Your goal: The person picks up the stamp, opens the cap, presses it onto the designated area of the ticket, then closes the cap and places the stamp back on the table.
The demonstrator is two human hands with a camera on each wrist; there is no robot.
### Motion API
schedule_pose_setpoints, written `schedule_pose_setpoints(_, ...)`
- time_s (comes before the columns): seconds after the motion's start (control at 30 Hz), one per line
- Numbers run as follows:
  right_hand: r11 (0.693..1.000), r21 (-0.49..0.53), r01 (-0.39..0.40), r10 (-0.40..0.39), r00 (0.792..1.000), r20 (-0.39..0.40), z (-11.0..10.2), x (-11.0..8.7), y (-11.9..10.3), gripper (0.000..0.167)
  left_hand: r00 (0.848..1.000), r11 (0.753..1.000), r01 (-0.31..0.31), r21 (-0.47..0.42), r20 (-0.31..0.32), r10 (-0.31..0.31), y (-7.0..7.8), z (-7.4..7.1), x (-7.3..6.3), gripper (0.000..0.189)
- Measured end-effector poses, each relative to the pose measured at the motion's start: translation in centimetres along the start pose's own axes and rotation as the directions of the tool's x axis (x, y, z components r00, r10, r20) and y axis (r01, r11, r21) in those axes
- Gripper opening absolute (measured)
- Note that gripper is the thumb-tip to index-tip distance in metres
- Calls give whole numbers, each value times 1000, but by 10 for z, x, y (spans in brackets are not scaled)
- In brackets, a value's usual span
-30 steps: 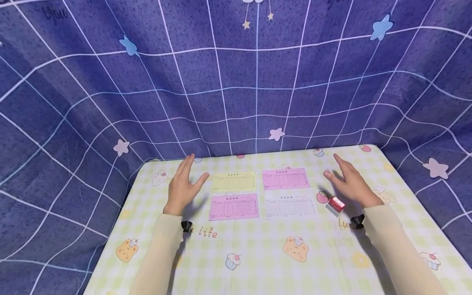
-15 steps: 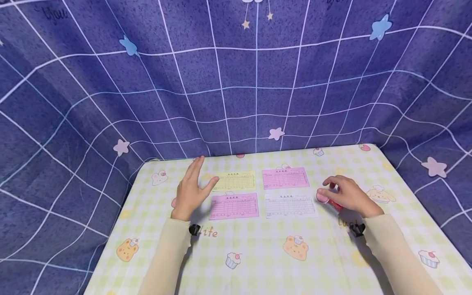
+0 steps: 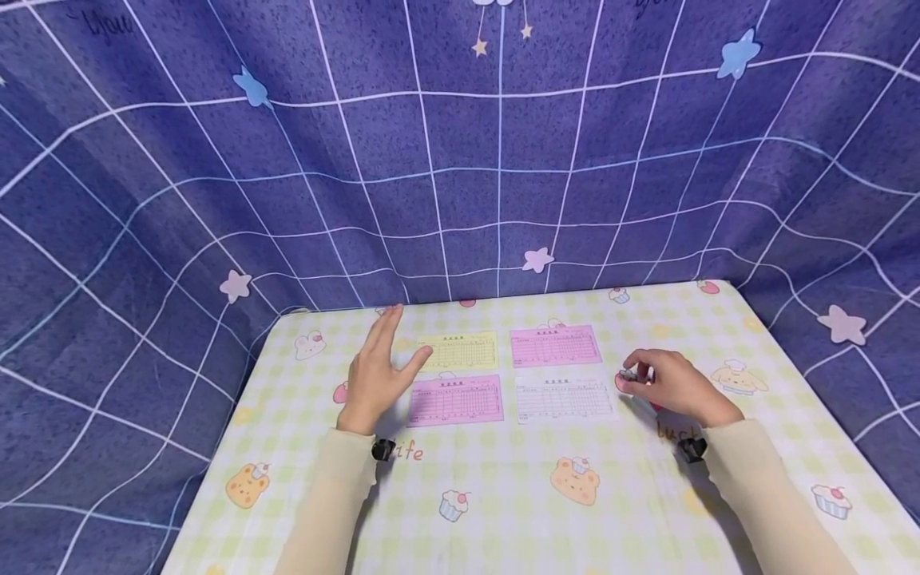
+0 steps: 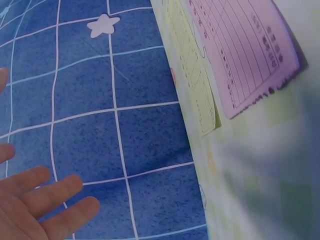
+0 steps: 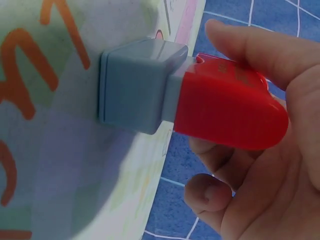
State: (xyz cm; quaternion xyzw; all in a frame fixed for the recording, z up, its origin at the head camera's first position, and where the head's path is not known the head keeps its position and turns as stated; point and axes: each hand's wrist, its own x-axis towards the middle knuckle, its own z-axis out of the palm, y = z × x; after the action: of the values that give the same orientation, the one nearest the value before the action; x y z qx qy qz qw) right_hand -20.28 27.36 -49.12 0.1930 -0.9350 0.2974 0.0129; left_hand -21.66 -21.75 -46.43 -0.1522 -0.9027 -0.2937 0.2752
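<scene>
A small self-inking stamp (image 5: 227, 102) with a red handle and a grey-blue base stands on the tablecloth, its base against the cloth. My right hand (image 3: 679, 389) is curled about the red handle, thumb along one side and fingers on the other. In the head view the hand hides most of the stamp. My left hand (image 3: 375, 387) hovers left of the slips, fingers straight and thumb spread, holding nothing. Nearest to it are a yellow printed slip (image 3: 460, 351) and a pink slip (image 3: 457, 401). A white slip (image 3: 564, 401) lies left of the stamp.
Another pink slip (image 3: 555, 346) lies behind the white one. The slips form two rows on a green-and-white checked tablecloth (image 3: 503, 527) printed with cartoons. A blue gridded curtain (image 3: 460, 200) hangs behind the table and along both sides.
My right hand has come down over the stamp and its fingers have curled round the handle. My left hand has shifted slightly right, towards the slips. The slips stay in place.
</scene>
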Motion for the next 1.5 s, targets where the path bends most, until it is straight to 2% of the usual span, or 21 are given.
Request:
schedule_pose_setpoints(0.17,1000,-11,20,-20,1000,-16,-1,-2,-1,16,1000,1000,-7,-6,-2,7,4,2,0,86)
schedule_pose_setpoints(0.3,1000,-16,1,-1,1000,-17,-4,-6,-3,17,1000,1000,-12,-6,2,12,8,3,0,84)
schedule_pose_setpoints(0.57,998,-46,-41,43,998,40,-12,-13,-9,21,1000,999,-27,-17,6,27,18,7,-5,85)
schedule_pose_setpoints(0.77,997,-71,-32,38,995,94,-9,-21,-18,17,998,998,-66,-6,15,66,25,9,-12,86)
schedule_pose_setpoints(1.0,996,-89,-14,19,999,51,-10,-19,-24,17,994,994,-109,-28,18,110,32,13,-13,87)
schedule_pose_setpoints(1.3,997,-77,-25,23,1000,-18,-13,-14,-34,18,992,992,-120,-29,39,121,39,19,-17,87)
schedule_pose_setpoints(1.5,996,-88,4,-10,998,-68,-14,-14,-44,17,989,988,-148,-45,20,149,44,21,-21,87)
